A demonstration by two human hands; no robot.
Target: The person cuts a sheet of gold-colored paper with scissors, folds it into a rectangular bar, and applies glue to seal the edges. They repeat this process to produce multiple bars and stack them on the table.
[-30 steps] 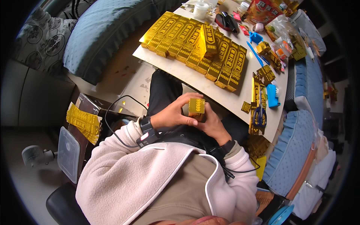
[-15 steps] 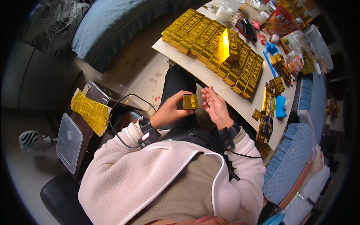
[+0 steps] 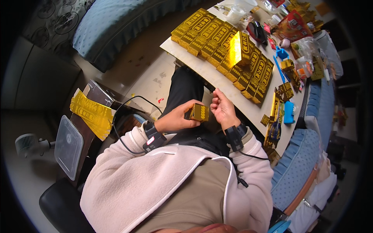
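Observation:
My left hand [image 3: 176, 119] is wrapped round a small gold paper box [image 3: 200, 112], holding it above my lap with one printed end facing up. Just right of the box, my right hand [image 3: 222, 110] has its palm side up and its fingers curled in, with nothing visible in them. The two do not touch. Beyond my hands, a row of matching gold boxes [image 3: 217, 39] lies side by side on the white table [image 3: 186, 54]. One more gold box [image 3: 240, 48] rests on top of the row, its side shining brightly.
At left, flat gold card sheets [image 3: 91, 114] lie on a dark stand beside a clear plastic lid [image 3: 69, 147]. A blue tape dispenser-like object [image 3: 288, 112], scissors [image 3: 275, 130] and gold scraps lie at the table's right. A black cable [image 3: 128, 101] loops near my left wrist.
My right hand's fingers have curled in from being spread. The box in my left hand has tilted and sits slightly lower. The view has shifted a little.

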